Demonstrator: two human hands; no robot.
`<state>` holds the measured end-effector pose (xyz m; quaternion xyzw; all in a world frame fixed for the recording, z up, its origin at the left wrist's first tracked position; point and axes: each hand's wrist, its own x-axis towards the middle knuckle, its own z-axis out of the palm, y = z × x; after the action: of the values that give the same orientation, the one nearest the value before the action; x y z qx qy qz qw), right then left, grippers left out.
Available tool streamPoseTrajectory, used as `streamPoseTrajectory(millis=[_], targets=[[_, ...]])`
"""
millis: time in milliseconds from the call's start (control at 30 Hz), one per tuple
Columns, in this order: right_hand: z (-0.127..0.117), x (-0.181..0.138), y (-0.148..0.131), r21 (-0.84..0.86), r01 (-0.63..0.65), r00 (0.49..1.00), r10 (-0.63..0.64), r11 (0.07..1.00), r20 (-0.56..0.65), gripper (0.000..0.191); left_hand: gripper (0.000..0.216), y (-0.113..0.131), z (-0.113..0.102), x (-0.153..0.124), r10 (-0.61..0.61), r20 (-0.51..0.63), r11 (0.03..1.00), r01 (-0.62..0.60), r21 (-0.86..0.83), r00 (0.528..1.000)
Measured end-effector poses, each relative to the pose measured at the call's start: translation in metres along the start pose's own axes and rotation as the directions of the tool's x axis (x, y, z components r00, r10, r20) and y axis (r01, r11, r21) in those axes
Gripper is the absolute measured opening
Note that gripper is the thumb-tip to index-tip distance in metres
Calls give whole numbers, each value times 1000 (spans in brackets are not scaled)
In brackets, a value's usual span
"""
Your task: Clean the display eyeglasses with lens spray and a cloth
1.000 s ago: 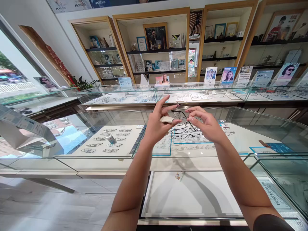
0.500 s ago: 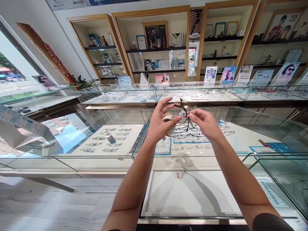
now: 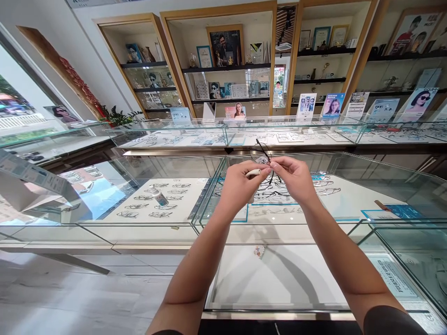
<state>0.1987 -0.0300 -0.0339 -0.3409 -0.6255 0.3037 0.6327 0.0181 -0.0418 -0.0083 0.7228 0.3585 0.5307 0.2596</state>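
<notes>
A thin dark-framed pair of eyeglasses (image 3: 268, 153) is held up over the glass display counter (image 3: 223, 235), one dark temple pointing up and part of the frame hidden by the fingers. My left hand (image 3: 244, 186) pinches it from the left, its fingers closed, with a folded off-white cloth (image 3: 253, 172) tucked in the grip. My right hand (image 3: 292, 179) pinches the glasses from the right between thumb and fingers. The hands' fingertips meet at the frame. A whitish tag or clear lens piece shows at the frame, too small to make out.
A small spray bottle (image 3: 159, 196) stands on the counter glass to the left. Several eyeglasses lie inside the case. A small patterned cloth (image 3: 259, 251) lies near the front. On the right is a brown-handled item (image 3: 383, 206). Behind stand another glass counter and shelves.
The left hand's fingers, spread upward before, have folded in toward the frame. The glasses have turned slightly between the hands. The right hand has stayed nearly in place.
</notes>
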Motion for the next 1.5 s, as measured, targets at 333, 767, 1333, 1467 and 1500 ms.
streamPoseTrajectory(millis=[333,767,1333,1467,1500], targets=[[9,-10,-16,-318,182,980,-197,931,-16,13,35,-16,3,8,-178,-42,980,173,-98,983],[-4,9,-2,-205,85,983,-115,975,-143,14,26,-38,-20,27,-257,-1,939,250,234,966],[-21,25,-8,3,31,974,-29,1000,-224,19,25,-147,-3,153,-415,428,542,-159,825,803],[-26,28,-5,29,13,975,-7,999,-222,22,30,-168,17,168,-444,473,507,-222,833,761],[-27,29,-4,30,7,975,-1,1000,-222,22,31,-173,22,171,-447,485,502,-238,832,751]])
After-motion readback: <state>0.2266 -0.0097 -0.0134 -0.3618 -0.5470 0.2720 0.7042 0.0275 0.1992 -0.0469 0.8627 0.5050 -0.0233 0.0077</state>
